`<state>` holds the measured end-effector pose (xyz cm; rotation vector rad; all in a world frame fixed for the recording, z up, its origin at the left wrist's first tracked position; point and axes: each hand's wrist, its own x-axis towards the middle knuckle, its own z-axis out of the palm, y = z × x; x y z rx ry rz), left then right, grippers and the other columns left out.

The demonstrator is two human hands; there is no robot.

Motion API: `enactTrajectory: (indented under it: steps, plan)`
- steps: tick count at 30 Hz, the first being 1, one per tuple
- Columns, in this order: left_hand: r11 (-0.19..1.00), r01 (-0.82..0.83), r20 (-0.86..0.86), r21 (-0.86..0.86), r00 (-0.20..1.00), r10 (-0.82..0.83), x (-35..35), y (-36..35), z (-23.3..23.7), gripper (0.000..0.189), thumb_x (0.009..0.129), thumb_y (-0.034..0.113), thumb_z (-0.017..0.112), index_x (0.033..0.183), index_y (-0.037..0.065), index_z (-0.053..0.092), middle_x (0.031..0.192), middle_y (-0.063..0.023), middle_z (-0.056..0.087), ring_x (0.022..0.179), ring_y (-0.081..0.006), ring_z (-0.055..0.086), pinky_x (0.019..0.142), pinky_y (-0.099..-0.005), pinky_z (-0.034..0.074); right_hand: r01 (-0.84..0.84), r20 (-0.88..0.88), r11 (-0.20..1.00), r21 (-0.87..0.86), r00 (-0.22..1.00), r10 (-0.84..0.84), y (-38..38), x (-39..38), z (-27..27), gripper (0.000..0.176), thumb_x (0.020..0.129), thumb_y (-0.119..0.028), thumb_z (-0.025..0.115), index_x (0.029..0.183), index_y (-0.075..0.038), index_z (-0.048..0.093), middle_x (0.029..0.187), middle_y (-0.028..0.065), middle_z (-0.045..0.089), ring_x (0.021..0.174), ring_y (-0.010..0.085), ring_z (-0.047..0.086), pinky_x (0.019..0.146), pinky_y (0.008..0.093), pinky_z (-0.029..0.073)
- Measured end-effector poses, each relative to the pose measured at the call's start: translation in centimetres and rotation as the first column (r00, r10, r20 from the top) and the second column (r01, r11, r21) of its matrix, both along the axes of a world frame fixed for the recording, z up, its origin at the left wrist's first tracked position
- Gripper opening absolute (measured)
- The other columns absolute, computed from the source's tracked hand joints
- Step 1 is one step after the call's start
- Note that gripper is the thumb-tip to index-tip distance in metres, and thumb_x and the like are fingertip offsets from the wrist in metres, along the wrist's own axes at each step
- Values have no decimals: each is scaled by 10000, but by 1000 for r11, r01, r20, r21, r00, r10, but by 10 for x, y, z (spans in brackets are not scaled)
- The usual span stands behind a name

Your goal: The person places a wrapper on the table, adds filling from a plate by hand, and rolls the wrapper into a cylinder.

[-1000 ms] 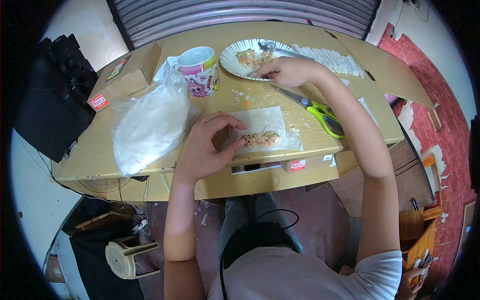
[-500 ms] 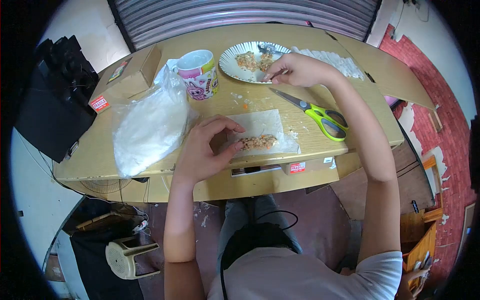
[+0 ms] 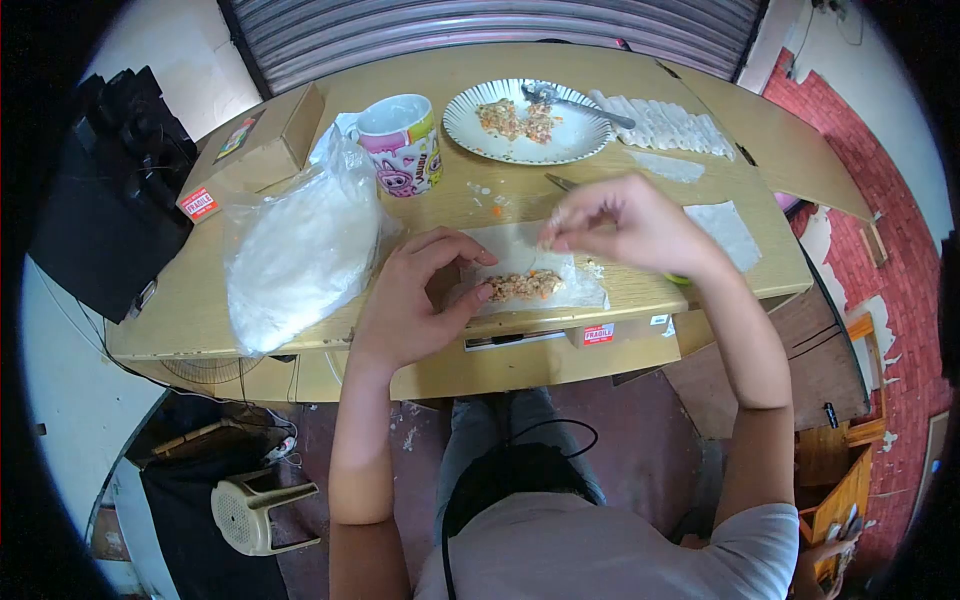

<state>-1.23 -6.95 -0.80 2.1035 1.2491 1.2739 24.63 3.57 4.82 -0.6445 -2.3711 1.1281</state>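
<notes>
A thin white wrapper point(image 3: 515, 240) lies on the table with a log of chopped filling point(image 3: 525, 286) along its near side. My left hand point(image 3: 415, 295) rests at the wrapper's left side, thumb and fingers apart, the thumb tip by the filling's left end. Over the wrapper's right part is my right hand point(image 3: 625, 225), slightly blurred, its thumb and fingertips pinched together; what they hold, if anything, is too small to tell. Scissors point(image 3: 560, 182) lie mostly hidden beneath this hand. Behind it stands a white fluted plate point(image 3: 580, 152) with more filling and a spoon point(image 3: 590, 108).
At left are a plastic bag of white stuff point(image 3: 300, 250), a cartoon mug point(image 3: 408, 160) and a cardboard box point(image 3: 255, 145). A row of white rolls point(image 3: 665, 125) lies right of the plate. Loose wrapper pieces point(image 3: 725, 235) sit at the right. Crumbs dot the table.
My right hand has moved from the plate's near edge toward me, over the wrapper, and now covers most of the scissors. My left hand has stayed nearly still.
</notes>
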Motion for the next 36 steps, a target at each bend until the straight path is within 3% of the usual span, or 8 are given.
enactTrajectory:
  steps: [2,7,9,13,22,30,34,36]
  plan:
    - [999,6,9,-31,1000,-6,0,0,0,247,797,58,781,1032,42,707,1036,-101,697,956,-285,669,847,-374,530,74,49,965,251,995,-88,-20,8,-10,148,885,-99,787,1028,-62,780,950,97,780,815,166,742,768,296,582]
    - [999,14,-56,-51,998,-17,-2,-1,2,268,829,46,782,1072,20,671,1103,-102,702,1032,-243,660,920,-356,512,135,-113,905,403,989,-97,-45,19,-44,134,893,-62,740,1021,-53,779,1006,118,775,814,253,752,707,335,593]
    - [1000,12,-87,-20,996,-13,-2,0,2,268,824,51,784,1067,22,675,1104,-103,700,1031,-247,662,924,-358,512,168,-145,811,560,984,-104,-52,20,-47,170,884,-20,712,1038,-45,780,1024,121,773,796,250,753,686,348,594]
    - [1000,3,-113,11,994,-1,0,-1,3,265,811,52,785,1055,24,687,1094,-103,699,1028,-259,663,928,-365,511,194,-50,865,462,980,-193,-58,24,-35,199,875,3,696,1048,-44,782,1017,116,774,775,249,751,675,351,598]
    - [1000,12,-102,-21,995,-14,-2,-1,3,262,815,41,780,1059,24,688,1100,-110,696,1036,-261,659,938,-369,509,195,-190,853,484,975,-115,-46,17,-40,90,873,-25,743,962,-18,756,966,105,747,774,244,728,615,337,569]
    - [1000,30,-69,-6,997,-30,-4,-1,1,278,823,26,776,1077,16,664,1108,-110,696,1042,-248,662,935,-361,514,153,-72,885,439,988,-136,-44,16,-36,119,825,-20,784,902,-21,693,847,96,694,774,250,701,692,371,554]
    - [999,29,-53,-39,998,-31,-3,-1,2,281,815,-6,772,1072,5,662,1105,-110,695,1033,-234,666,927,-349,524,150,-124,884,442,987,-106,-43,16,-32,113,822,-17,778,888,-32,687,838,96,693,768,235,705,680,365,550]
    - [999,29,-50,-41,998,-31,-3,-2,2,282,812,-15,770,1071,2,661,1103,-109,695,1031,-232,668,926,-347,526,141,-39,904,404,990,-137,-43,16,-26,125,817,0,795,908,-17,711,868,85,710,836,249,707,733,354,567]
